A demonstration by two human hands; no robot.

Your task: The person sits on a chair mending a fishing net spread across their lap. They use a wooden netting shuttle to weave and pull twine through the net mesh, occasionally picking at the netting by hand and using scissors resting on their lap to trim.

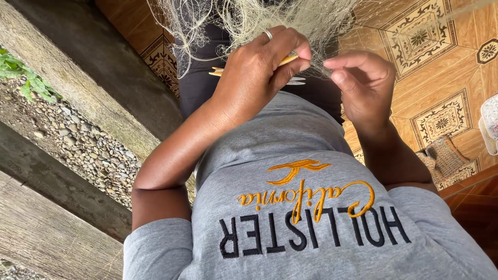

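- Your left hand [259,70] has its grip pinched on a thin yellow netting needle [282,61]; its long axis runs nearly level, its pale tip poking out to the left of the knuckles.
- Your right hand [363,85] sits just beside the left, thumb and forefinger pressed together on a fine strand of the pale fishing net [270,15].
- The net hangs just beyond both hands, over your lap, so the needle's working end lies between the two grips, the left hand nearer to it.

Pale cream net [270,15], yellow-orange netting needle [286,60], grey T-shirt [311,155] with orange and black lettering, brown ornamentally patterned floor tiles [441,67].
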